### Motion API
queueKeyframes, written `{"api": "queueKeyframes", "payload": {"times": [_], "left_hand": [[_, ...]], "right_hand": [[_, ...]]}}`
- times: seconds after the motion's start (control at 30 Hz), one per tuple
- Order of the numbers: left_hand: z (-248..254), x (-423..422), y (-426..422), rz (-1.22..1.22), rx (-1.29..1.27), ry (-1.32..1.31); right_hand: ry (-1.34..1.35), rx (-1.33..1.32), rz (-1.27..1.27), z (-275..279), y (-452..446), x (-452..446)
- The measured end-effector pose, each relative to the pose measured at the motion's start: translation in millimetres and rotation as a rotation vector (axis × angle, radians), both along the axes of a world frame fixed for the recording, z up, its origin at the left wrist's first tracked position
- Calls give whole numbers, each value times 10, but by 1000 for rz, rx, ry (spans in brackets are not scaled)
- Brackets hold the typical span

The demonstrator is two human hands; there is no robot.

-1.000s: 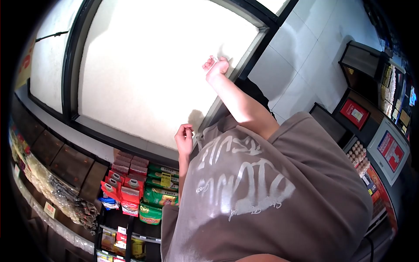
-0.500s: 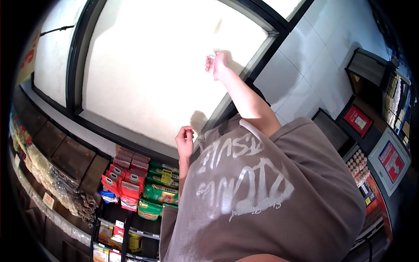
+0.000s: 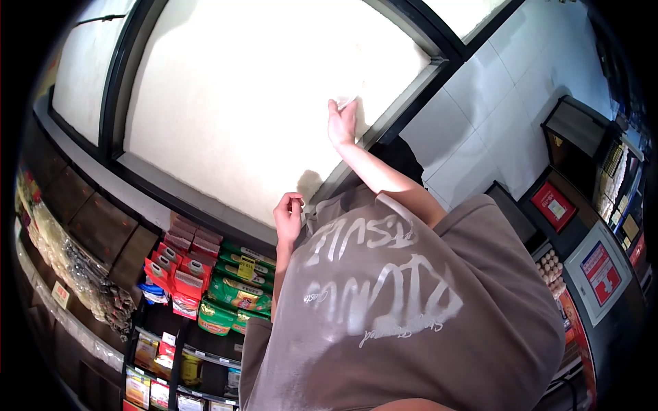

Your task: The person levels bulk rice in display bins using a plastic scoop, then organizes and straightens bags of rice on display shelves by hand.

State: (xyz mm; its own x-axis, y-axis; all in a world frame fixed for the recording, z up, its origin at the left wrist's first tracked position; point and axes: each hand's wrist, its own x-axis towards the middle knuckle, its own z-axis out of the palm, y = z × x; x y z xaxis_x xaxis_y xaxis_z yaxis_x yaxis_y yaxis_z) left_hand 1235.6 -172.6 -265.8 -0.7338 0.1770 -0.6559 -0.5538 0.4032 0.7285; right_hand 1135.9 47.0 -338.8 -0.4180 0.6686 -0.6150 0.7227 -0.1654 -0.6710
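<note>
My right hand [image 3: 341, 123] is raised in front of a bright white panel [image 3: 226, 109], near its right frame. Its fingers are bent around a small, whitish, see-through thing [image 3: 346, 101], washed out by the glare, so I cannot name it. Lower down, my left hand [image 3: 288, 214] is beside the panel's lower right corner, close to my shirt [image 3: 404, 294]. The fingers of this hand are curled inward, and whatever they may hold is hidden. A dark shadow [image 3: 309, 181] falls on the panel just above it.
Red packs [image 3: 179, 270] and green packs [image 3: 236, 291] stand on shelves at the lower left. Clear-wrapped goods [image 3: 68, 257] line the far left. On the right are a tiled surface [image 3: 473, 130], a red sign [image 3: 554, 206], eggs [image 3: 550, 267] and a framed notice [image 3: 602, 274].
My right hand has turned upright, its fingers now pointing up around the whitish thing. My left hand has hardly moved. The view has shifted slightly, with the shelf goods now further left.
</note>
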Motion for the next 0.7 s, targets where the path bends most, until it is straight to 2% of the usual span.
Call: {"api": "queueKeyframes", "payload": {"times": [0.1,0.17,0.23,0.27,0.37,0.43,0.5,0.53,0.6,0.7], "left_hand": [[-20,9,7,9,10,-2],[-29,-4,18,18,6,-9],[-23,-36,27,-23,-2,-15],[-30,-39,26,-19,-1,-12],[-62,-3,35,-4,-3,6],[-72,18,54,-23,7,1],[-71,8,79,-18,24,0],[-65,3,101,-10,36,-7],[-33,-8,101,-20,26,6],[-16,-1,54,-16,5,12]], "right_hand": [[-80,-19,-68,83,216,-86],[-130,43,-2,-58,339,-109],[-98,3,-164,-85,438,-138],[-77,86,-235,-134,476,-134],[-89,13,-330,95,622,-159],[-53,110,-291,70,586,-193],[28,-170,-89,116,520,-280],[31,-166,-94,137,466,-348],[88,-172,50,147,369,-420],[73,-44,-18,-8,447,-439]]}}
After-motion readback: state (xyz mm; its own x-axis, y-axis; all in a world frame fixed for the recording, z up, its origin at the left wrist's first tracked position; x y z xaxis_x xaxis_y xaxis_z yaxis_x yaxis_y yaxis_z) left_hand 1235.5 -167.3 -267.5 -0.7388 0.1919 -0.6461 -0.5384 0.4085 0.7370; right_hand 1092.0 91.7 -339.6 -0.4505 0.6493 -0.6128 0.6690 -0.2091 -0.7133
